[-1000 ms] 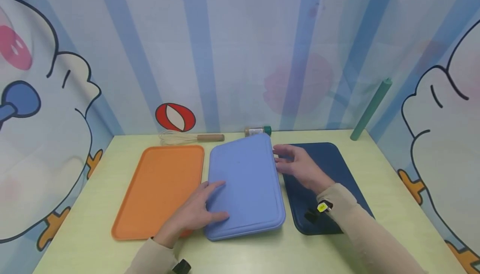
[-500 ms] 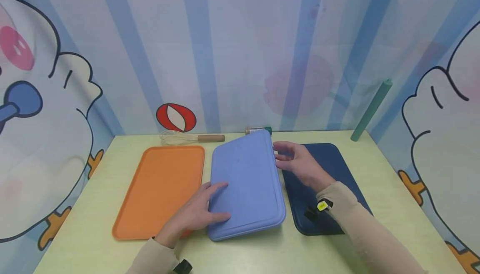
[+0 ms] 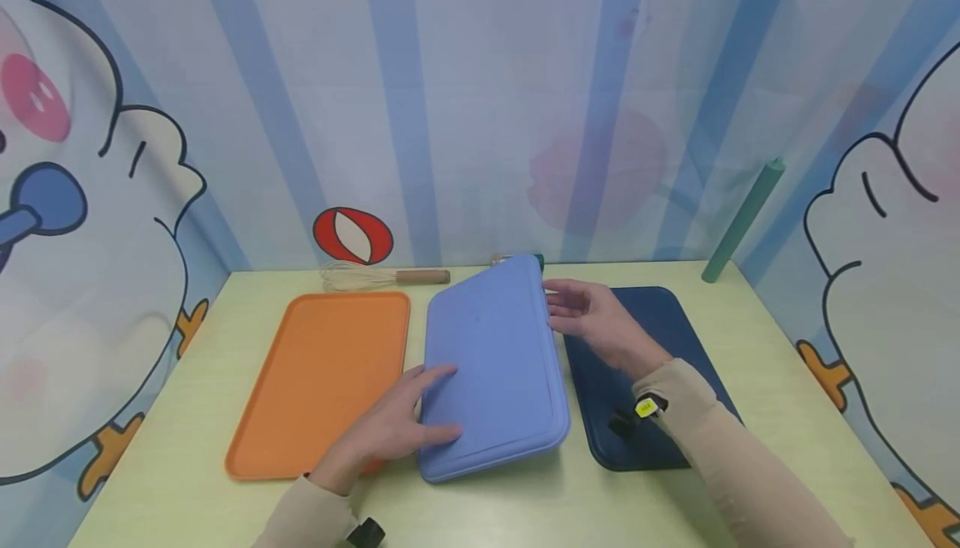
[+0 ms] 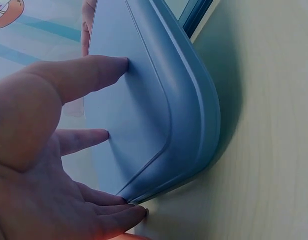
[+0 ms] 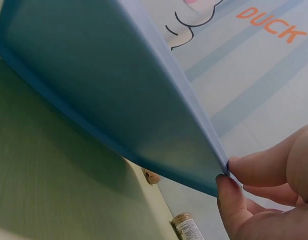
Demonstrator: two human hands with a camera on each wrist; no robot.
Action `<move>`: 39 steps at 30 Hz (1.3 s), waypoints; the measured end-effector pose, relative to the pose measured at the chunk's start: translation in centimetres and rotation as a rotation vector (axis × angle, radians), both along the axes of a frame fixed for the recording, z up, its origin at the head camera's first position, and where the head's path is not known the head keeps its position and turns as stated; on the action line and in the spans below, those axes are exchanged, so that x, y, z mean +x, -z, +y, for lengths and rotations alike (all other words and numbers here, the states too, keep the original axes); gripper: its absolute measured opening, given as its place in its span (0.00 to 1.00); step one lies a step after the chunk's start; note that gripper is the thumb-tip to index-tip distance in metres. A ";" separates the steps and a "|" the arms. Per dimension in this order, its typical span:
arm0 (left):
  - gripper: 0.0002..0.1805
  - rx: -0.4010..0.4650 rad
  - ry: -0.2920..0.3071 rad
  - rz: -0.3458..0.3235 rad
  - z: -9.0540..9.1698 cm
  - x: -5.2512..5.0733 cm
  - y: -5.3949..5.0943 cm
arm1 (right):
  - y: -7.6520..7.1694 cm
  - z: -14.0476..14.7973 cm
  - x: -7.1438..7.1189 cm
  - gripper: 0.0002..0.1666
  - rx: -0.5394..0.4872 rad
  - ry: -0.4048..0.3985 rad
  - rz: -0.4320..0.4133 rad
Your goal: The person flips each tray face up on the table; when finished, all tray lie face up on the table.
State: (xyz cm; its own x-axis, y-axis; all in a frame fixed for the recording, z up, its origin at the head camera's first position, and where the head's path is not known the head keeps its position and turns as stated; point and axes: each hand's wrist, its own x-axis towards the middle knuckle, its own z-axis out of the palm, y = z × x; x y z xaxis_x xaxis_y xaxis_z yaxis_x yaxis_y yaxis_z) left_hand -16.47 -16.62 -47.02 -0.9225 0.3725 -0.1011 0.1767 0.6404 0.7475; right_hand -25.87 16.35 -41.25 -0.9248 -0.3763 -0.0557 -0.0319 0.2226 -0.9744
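The right hand [image 3: 600, 327] pinches the raised edge of the light blue tray [image 3: 491, 364] between thumb and fingers, near its far right corner. The left hand [image 3: 393, 424] is spread at the near end of the opposite long side, thumb and forefinger resting on the upward face, the other fingers low at the edge. The tray, held tilted between the two, has its right side up and its left side down near the desk [image 3: 510, 515]; whether that low edge touches cannot be told. Its hollow side seems to face downward. The step in hand looks to be a two-handed tilting of this tray; the next move probably calls for a firm pinch on the right and a steady left hand, so that the low edge does not slip. Farther out, the orange tray [image 3: 322, 381] lies flat on the left and the dark blue tray [image 3: 667, 323] flat on the right, partly beneath the right forearm. Along the back are a whisk [image 3: 408, 277], a small jar [image 5: 187, 227] mostly hidden behind the tilted tray, and a green stick [image 3: 742, 218] slanting at the right corner. Counted: two hands, three trays, one whisk, one jar, one stick.
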 end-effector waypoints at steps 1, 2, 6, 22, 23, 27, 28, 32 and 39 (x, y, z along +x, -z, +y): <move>0.46 0.006 0.003 0.001 -0.1 0.0 0.1 | 0.0 0.0 0.0 0.37 0.000 -0.003 -0.004; 0.46 0.010 0.007 0.004 -0.1 0.0 0.1 | -0.1 0.0 -0.1 0.37 0.000 -0.007 -0.007; 0.46 0.047 0.025 0.002 -0.3 -0.1 0.1 | -0.3 0.0 -0.1 0.37 -0.007 -0.026 -0.010; 0.46 0.112 0.053 -0.076 -0.1 -0.1 -0.3 | -2.3 -0.2 0.1 0.38 -0.040 -0.089 -0.030; 0.45 0.117 0.056 -0.083 -0.1 -0.1 -0.4 | -2.5 -0.2 0.1 0.38 -0.045 -0.091 -0.029; 0.44 0.127 0.060 -0.102 -0.1 0.0 -0.7 | -2.9 -0.5 0.3 0.38 -0.057 -0.096 -0.020; 0.43 0.128 0.063 -0.102 -0.1 -0.1 -0.7 | -3.0 -0.6 0.3 0.38 -0.061 -0.097 -0.019; 0.42 0.135 0.068 -0.093 0.0 -0.3 -1.0 | -3.3 -0.9 0.4 0.38 -0.079 -0.101 -0.019; 0.41 0.164 0.065 -0.055 0.6 -0.6 -2.0 | -4.0 -1.5 0.5 0.38 -0.087 -0.107 -0.006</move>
